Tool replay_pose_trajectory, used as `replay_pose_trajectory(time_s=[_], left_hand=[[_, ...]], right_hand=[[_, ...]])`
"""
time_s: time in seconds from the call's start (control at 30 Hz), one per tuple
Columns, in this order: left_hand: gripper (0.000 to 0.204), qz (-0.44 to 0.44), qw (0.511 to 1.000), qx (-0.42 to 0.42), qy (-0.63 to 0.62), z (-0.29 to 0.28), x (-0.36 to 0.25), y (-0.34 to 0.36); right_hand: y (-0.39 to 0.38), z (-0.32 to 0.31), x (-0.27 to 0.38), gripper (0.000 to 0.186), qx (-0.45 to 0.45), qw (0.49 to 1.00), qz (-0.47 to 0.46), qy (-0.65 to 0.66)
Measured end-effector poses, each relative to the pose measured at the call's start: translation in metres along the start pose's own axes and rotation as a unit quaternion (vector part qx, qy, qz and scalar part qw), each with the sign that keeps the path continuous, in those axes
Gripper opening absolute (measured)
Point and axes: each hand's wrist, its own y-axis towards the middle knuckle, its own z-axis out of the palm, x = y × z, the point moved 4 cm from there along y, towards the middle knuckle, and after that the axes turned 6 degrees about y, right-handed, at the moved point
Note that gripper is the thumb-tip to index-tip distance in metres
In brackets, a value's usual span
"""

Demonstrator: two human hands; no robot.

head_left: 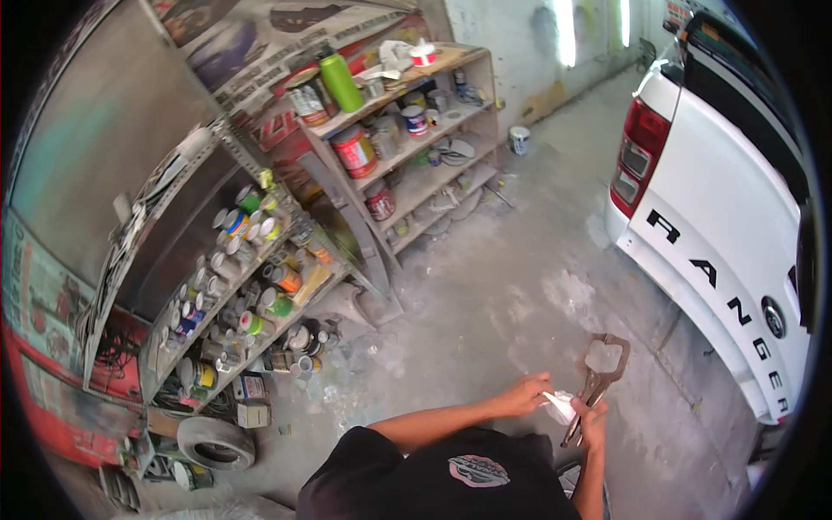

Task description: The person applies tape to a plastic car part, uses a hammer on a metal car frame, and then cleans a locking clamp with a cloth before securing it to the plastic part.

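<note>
My right hand (592, 425) is closed around the handles of a locking clamp (595, 382), a worn, brownish metal one with its wide C-shaped end pointing up and away from me. My left hand (523, 395) has its fingertips pressed together, pinching the edge of a crumpled white cloth (561, 406), or possibly paper; it stretches across the gap between my hands and lies against the clamp's handles, just beside my right fingers. Whether those fingers also catch some of it is too small for me to tell. Clamp and cloth are both held in front of my black shirt (433, 477), above the grey, paint-stained concrete floor (485, 303). Out to my right stands a white pickup truck (711, 173), its tailgate toward me and a red tail light (641, 156) at the near corner. Ahead and to the left, a wooden shelf unit (394, 156) bears paint tins, with a green bottle (341, 81) standing on its top board. Nearer on my left, a lower rack (299, 303) is crowded with small cans and jars, and a tyre (217, 443) lies on the floor below it. Beyond the shelf unit, a white bucket (519, 140) sits near the wall (511, 69).
</note>
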Motion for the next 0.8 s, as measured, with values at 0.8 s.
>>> replay_pose_trajectory(time_s=[0.8], left_hand=[[0.017,-0.091,0.973,-0.133,-0.165,-0.085,-0.016,0.168]], right_hand=[[0.177,0.011,0.122,0.024,0.161,0.974,-0.114,-0.108]])
